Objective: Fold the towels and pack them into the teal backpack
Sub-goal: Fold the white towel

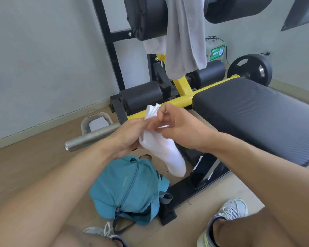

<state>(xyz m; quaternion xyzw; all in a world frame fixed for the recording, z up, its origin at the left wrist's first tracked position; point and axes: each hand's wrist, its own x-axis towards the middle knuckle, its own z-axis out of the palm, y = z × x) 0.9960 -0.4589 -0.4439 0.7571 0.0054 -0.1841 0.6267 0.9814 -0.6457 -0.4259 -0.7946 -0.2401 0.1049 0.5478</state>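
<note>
Both hands are up in the middle, holding 1 small white towel. The left hand has its fingers curled round the towel's left side. The right hand pinches the top of it with fingers and thumb. The towel looks folded small already, and its loose end hangs down over the teal backpack.

The backpack lies on the wood floor, near the person's feet, just left of the black bench. Its zip looks shut along the top, but a dark gap shows at the near end. I cannot see any towel inside it.

So I think the job is only partly done. This white towel is not packed yet. A gray towel hangs far away at the top, over the black roller pads, and it is not folded.

On the far wall sits a white box with a green label. It has a square code, and the writing is too small to read.
</note>
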